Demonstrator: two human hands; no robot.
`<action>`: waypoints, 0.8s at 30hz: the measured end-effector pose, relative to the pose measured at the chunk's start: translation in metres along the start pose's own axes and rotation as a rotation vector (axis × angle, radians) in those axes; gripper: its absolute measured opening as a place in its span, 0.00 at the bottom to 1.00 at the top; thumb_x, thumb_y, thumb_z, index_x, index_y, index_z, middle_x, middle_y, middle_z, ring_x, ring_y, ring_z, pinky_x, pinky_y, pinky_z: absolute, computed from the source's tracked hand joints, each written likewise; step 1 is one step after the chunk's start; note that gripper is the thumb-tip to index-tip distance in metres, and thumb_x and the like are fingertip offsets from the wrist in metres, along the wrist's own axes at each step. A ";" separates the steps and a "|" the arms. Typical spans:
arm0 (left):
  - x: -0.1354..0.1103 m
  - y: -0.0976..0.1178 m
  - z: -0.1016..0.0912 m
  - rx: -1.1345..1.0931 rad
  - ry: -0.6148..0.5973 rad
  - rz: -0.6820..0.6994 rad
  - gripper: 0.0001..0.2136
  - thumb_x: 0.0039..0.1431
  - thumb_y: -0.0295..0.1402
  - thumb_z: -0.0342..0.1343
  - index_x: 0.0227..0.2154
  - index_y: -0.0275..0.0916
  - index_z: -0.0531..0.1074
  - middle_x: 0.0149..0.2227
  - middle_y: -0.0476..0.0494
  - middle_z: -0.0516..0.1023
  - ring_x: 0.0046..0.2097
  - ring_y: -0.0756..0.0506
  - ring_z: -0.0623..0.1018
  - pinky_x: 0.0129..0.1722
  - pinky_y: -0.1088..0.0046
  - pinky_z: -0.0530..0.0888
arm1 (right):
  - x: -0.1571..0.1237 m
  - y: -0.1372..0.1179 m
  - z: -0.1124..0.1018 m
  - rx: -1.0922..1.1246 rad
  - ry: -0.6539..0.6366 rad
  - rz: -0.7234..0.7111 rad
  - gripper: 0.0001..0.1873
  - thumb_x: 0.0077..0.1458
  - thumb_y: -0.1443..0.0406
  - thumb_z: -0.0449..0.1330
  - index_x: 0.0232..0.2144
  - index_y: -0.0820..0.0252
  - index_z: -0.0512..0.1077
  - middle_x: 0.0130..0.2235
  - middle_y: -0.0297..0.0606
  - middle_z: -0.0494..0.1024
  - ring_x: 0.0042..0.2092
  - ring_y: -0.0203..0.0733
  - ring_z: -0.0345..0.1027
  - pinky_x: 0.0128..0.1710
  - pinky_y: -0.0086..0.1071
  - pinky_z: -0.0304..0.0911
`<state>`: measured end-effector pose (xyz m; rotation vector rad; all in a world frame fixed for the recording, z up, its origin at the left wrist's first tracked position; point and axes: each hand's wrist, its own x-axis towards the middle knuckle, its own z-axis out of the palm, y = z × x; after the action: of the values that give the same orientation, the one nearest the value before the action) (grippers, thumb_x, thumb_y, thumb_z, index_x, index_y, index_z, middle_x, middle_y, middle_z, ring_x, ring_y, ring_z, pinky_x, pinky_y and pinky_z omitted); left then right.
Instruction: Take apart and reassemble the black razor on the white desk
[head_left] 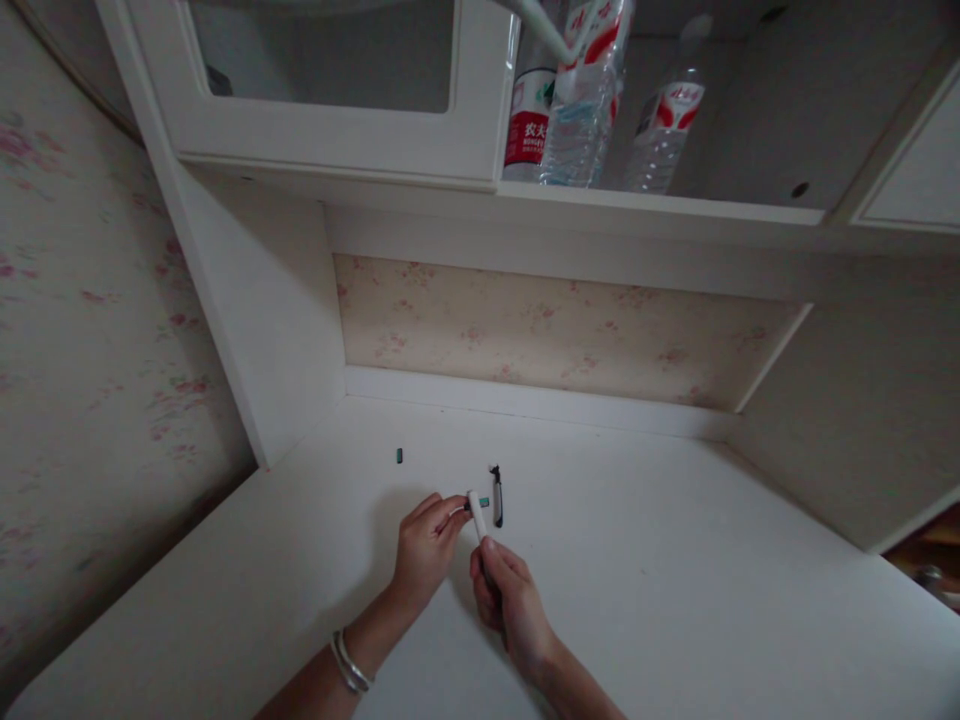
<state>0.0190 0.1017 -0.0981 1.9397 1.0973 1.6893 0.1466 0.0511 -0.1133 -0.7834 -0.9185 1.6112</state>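
the left arm [300, 696], wearing two bangles [349, 662], and the right arm [581, 688] are cut off by the lower edge. the right hand [517, 605] has its grip clamped round a white stick [478, 516], hiding its lower end; the stick, pale and plain, tilts away and slightly left above the worktop [637, 580]. the left hand [429, 545] has its grip pinched on a dark bit [467, 507] beside the stick's head, too small and covered to make out. a greenish piece [484, 502] juts from the head's other side; whether it joins the bit i cannot tell. just beyond, a slim black tool [499, 498] lies near the stick, a small dark block [400, 456] farther left. behind runs floral wallpaper [465, 310]; above, a shelf [720, 207] holds bottles [581, 140], partly hidden by a pale bar [546, 28].
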 end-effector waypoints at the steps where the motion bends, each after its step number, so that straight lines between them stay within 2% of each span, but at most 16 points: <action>1: 0.000 0.000 0.000 0.002 -0.006 -0.002 0.08 0.62 0.35 0.53 0.34 0.39 0.76 0.24 0.49 0.66 0.23 0.51 0.66 0.23 0.79 0.64 | 0.000 0.000 0.000 0.001 -0.021 0.003 0.32 0.49 0.39 0.66 0.24 0.62 0.65 0.16 0.24 0.53 0.16 0.29 0.35 0.12 0.20 0.34; 7: 0.000 0.001 -0.001 -0.002 0.010 0.003 0.07 0.60 0.36 0.56 0.35 0.39 0.76 0.23 0.51 0.65 0.23 0.52 0.66 0.23 0.79 0.63 | 0.002 0.002 -0.003 0.022 0.063 -0.020 0.32 0.47 0.39 0.66 0.24 0.62 0.64 0.16 0.24 0.53 0.16 0.29 0.35 0.11 0.20 0.35; 11: 0.000 0.002 -0.001 -0.014 -0.007 0.009 0.07 0.61 0.35 0.55 0.35 0.39 0.76 0.24 0.50 0.66 0.24 0.52 0.66 0.24 0.79 0.63 | 0.001 0.004 -0.002 0.016 -0.001 0.003 0.32 0.49 0.40 0.66 0.24 0.62 0.65 0.16 0.24 0.54 0.16 0.29 0.36 0.11 0.20 0.36; 16: 0.000 0.002 -0.001 -0.010 0.023 0.013 0.06 0.60 0.35 0.56 0.36 0.39 0.76 0.23 0.51 0.65 0.23 0.52 0.65 0.23 0.79 0.63 | 0.002 0.003 -0.005 0.019 0.046 -0.049 0.32 0.49 0.39 0.65 0.25 0.62 0.65 0.15 0.23 0.52 0.15 0.29 0.35 0.11 0.21 0.35; 21: 0.000 0.001 -0.001 0.006 -0.013 0.005 0.07 0.62 0.34 0.54 0.34 0.39 0.76 0.23 0.51 0.65 0.23 0.52 0.65 0.23 0.79 0.62 | 0.001 0.006 -0.004 0.003 -0.032 0.000 0.31 0.50 0.40 0.65 0.25 0.63 0.66 0.16 0.25 0.54 0.16 0.29 0.37 0.12 0.21 0.35; 24: 0.000 0.001 -0.001 0.010 -0.004 0.000 0.07 0.62 0.35 0.54 0.34 0.39 0.76 0.23 0.51 0.65 0.23 0.52 0.66 0.23 0.79 0.63 | 0.001 0.007 -0.003 0.018 -0.007 -0.005 0.31 0.50 0.40 0.66 0.25 0.62 0.65 0.16 0.25 0.54 0.16 0.29 0.37 0.12 0.21 0.35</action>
<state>0.0184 0.1003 -0.0970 1.9489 1.1062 1.6821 0.1456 0.0514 -0.1206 -0.7629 -0.9094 1.6171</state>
